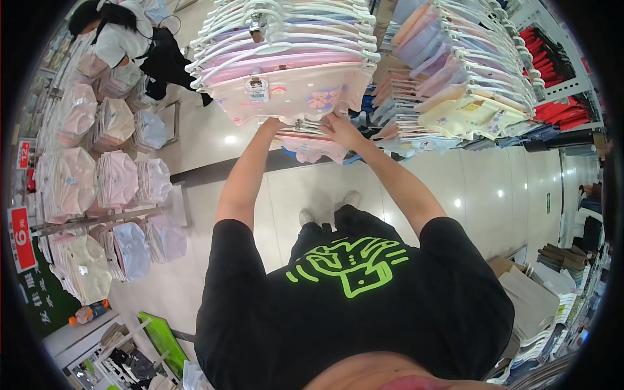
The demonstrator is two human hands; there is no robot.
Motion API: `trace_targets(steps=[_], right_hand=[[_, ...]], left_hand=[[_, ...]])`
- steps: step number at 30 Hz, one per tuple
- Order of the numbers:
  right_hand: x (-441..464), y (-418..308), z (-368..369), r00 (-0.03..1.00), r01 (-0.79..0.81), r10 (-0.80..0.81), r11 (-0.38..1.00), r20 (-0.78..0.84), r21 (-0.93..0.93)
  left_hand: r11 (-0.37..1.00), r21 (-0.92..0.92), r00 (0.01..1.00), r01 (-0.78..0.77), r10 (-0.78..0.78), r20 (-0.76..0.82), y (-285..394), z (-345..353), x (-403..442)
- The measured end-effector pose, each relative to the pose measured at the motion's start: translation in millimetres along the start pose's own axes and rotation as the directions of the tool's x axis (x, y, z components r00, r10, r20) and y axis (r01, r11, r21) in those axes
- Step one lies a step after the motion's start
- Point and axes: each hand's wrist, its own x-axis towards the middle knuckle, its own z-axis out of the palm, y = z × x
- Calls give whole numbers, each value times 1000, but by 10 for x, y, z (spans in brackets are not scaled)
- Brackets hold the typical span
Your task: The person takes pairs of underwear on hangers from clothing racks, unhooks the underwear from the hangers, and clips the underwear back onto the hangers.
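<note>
Pale pink underpants (292, 94) with printed patches and a tag hang at the front of a dense row of white hangers (279, 49). My left hand (273, 123) reaches under their lower hem, its fingers hidden. At the right end of that hem is my right hand (342, 132), its thumb and fingers apart, by the hangers of a lower row. Pink underpants (311, 148) hang on this lower row, between my wrists. Whether either hand grips a garment or hanger cannot be made out.
On the right, another rack carries yellow underpants (465, 117) at its front. Racks of pastel underpants (117, 175) stand left, with a red price sign (22, 238). A person in a white top (123, 36) bends at the upper left. Stacked goods (533, 299) lie lower right.
</note>
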Motion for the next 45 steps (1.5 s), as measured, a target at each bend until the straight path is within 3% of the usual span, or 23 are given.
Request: trace_targets(steps=[2,3,5,6,8,15,17,20,21,24,26,27,28,30,31,33,34,37,39,40,41,42,45], right_hand=[[26,122,129,968,109,-131,988,-212,-113],[40,157,131,968,107,-131,987,-216,-120],[55,161,113,994,-42,60,981,90,-189],[42,157,118,994,-45,63,980,86,-193],[15,176,148,976,-211,210,978,54,5],[-232,369,-146,979,-205,203,976,-33,-72],[-419,385,-288,929,-370,366,923,-55,-109],[-861,491,-346,943,-318,297,938,-153,-138],[-1026,495,-367,929,-362,346,924,-131,-126],[-1622,538,-355,903,-403,371,907,-218,-125],[-1954,321,-473,832,-526,479,841,-280,-125],[-2089,182,-563,790,-600,553,786,-267,-146],[-2172,39,-682,737,-671,625,723,-255,-166],[-2253,-276,-985,750,-660,616,716,-240,-225],[-2306,-492,-1110,763,-646,612,709,-208,-282],[-2193,-980,-1467,801,-569,597,736,-45,-367],[-2103,-1246,-1621,857,-463,514,794,26,-394],[-1691,-1914,-1968,953,-133,208,941,220,-312],[-1370,-2288,-2035,911,-227,262,963,317,-143],[-1199,-2346,-2039,913,-133,174,982,369,-135],[-1035,-2507,-1999,873,-259,274,961,403,-92],[-880,-2452,-1924,876,-252,247,967,414,-43],[-455,-2326,-1716,872,-328,289,944,396,33]], left_hand=[[1000,4,1000,-4,4,9,-22,-56,171],[1000,6,1000,-6,6,11,-8,-51,269],[1000,11,1000,-8,8,14,-27,-41,176],[1000,14,1000,-8,8,18,-7,-58,276],[1000,23,1000,-7,7,24,-3,-51,191],[998,64,999,21,-23,27,-1,-78,6],[997,74,999,27,-29,22,10,-94,28],[996,84,999,23,-24,21,11,-93,-23],[996,83,1000,14,-16,22,21,-99,-34],[992,9,991,125,-125,-42,217,-212,-170],[957,41,956,287,-289,44,568,-472,-341],[995,-71,983,65,-76,-166,491,-423,-404],[975,-133,917,-178,116,-382,372,-384,-483],[986,-98,852,-134,64,-520,454,-494,-787],[985,-102,857,-138,68,-511,573,-521,-965],[977,-215,787,3,-135,-602,875,-609,-1269],[976,-216,798,6,-134,-587,1061,-645,-1333],[827,-531,952,-184,15,-306,1609,-597,-1401],[636,-758,985,-145,166,-50,1862,-516,-1200],[527,-846,953,-79,290,92,2030,-467,-1127],[408,-911,886,63,398,239,2376,-452,-1103],[298,-928,782,225,514,354,2623,-451,-1127],[300,-936,816,186,483,317,2460,-606,-1633]])
